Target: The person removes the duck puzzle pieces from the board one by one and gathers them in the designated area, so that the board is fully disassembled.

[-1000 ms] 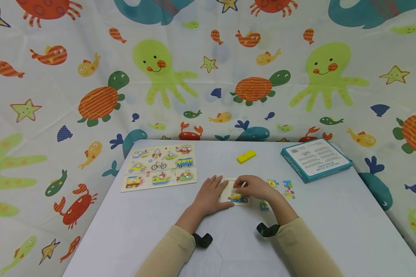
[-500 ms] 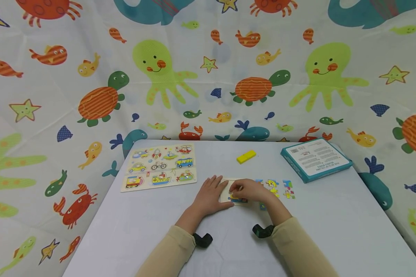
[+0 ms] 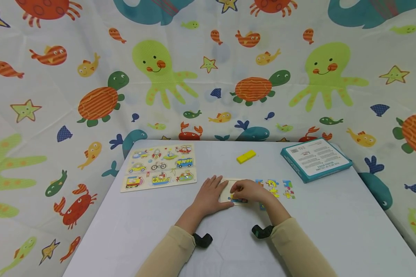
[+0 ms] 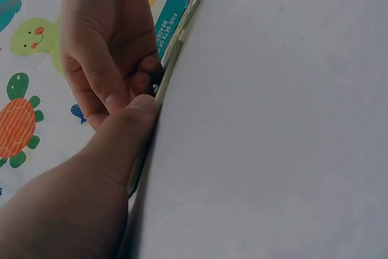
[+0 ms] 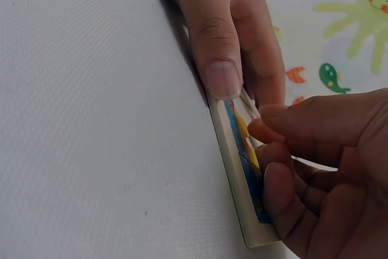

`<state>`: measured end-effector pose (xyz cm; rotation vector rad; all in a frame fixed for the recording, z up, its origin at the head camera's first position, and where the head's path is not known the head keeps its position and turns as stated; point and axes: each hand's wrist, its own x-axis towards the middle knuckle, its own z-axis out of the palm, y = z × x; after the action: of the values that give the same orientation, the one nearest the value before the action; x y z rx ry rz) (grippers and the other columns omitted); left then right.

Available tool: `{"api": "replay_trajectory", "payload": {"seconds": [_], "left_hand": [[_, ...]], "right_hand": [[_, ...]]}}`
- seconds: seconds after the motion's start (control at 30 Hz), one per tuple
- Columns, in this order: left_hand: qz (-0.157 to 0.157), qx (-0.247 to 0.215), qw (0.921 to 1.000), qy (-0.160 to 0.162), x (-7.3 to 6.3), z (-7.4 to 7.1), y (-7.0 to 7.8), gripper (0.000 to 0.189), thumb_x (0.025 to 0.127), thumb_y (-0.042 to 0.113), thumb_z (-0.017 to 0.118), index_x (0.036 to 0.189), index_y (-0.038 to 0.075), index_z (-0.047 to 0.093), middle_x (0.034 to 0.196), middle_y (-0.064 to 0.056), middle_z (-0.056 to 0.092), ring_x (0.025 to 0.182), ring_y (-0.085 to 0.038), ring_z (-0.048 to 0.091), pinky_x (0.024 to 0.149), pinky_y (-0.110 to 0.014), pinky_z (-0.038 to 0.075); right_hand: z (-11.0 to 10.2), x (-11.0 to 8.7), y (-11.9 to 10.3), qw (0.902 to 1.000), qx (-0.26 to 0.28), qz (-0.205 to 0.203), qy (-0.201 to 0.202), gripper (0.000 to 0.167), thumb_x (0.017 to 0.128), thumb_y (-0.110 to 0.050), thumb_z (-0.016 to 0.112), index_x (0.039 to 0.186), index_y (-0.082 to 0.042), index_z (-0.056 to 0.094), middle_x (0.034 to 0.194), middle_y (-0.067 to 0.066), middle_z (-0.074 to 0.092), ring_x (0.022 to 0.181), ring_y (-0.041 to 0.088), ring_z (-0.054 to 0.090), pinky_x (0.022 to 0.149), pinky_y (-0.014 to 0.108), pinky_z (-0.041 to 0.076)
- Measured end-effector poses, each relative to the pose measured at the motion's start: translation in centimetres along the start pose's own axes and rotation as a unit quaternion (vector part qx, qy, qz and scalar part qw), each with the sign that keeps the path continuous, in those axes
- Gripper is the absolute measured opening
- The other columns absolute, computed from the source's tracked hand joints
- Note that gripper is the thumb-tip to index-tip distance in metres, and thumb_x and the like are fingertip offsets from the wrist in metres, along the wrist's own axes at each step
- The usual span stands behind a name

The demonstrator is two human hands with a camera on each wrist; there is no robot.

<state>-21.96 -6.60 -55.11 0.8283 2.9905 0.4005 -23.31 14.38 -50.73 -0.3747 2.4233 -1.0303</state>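
My left hand (image 3: 209, 196) lies with fingers spread along the left side of a small wooden puzzle tray (image 3: 225, 197), thumb at its near edge. In the right wrist view, the left thumb rests on the end of the tray (image 5: 233, 192), beside a blue and yellow picture (image 5: 248, 171). My right hand (image 3: 251, 190) bends over the tray from the right, thumb and forefinger drawn together at the picture. I cannot tell whether a piece is between those fingertips. Colourful loose jigsaw pieces (image 3: 289, 189) lie right of the tray, some partly covered by the right hand.
A wooden board of vehicle pictures (image 3: 159, 167) lies at the back left. Behind the tray is a yellow block (image 3: 246, 156), and a teal box (image 3: 317, 159) sits at the back right. A sea-animal cloth (image 3: 208, 77) hangs behind the white table (image 3: 152, 223).
My right hand has shifted slightly left and lower over the tray, uncovering more loose pieces; over the last half second it has barely moved. The left hand stays put.
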Motion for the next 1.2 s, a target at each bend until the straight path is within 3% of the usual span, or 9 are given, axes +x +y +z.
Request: {"api": "replay_trajectory", "payload": {"seconds": [0.37, 0.8, 1.2], "left_hand": [[0.002, 0.002, 1.0000, 0.000, -0.14, -0.28, 0.15, 0.089, 0.084, 0.077, 0.052, 0.153, 0.024, 0.037, 0.162, -0.004, 0.030, 0.151, -0.028, 0.024, 0.125, -0.047, 0.019], [0.001, 0.000, 1.0000, -0.001, -0.07, -0.17, 0.08, 0.089, 0.083, 0.077, 0.053, 0.153, 0.024, 0.037, 0.162, -0.004, 0.031, 0.151, -0.028, 0.024, 0.125, -0.047, 0.019], [-0.003, 0.006, 1.0000, -0.005, 0.13, 0.02, 0.01, 0.089, 0.083, 0.077, 0.053, 0.153, 0.024, 0.037, 0.162, -0.004, 0.031, 0.152, -0.028, 0.024, 0.125, -0.047, 0.018]], "right_hand": [[0.02, 0.06, -0.12, 0.9998, -0.007, 0.017, -0.008, 0.006, 0.093, -0.017, 0.067, 0.097, -0.014, 0.070, 0.084, -0.001, 0.064, 0.067, 0.015, 0.056, 0.061, 0.026, 0.048], [0.06, -0.40, -0.39, 1.0000, -0.002, 0.005, -0.003, 0.004, 0.095, -0.015, 0.063, 0.099, -0.014, 0.064, 0.091, 0.001, 0.062, 0.070, 0.017, 0.056, 0.062, 0.026, 0.050], [0.07, -0.14, 0.23, 0.9997, 0.021, -0.008, 0.006, 0.007, 0.092, -0.010, 0.064, 0.098, -0.014, 0.064, 0.088, 0.001, 0.062, 0.066, 0.017, 0.055, 0.059, 0.027, 0.049]]}}
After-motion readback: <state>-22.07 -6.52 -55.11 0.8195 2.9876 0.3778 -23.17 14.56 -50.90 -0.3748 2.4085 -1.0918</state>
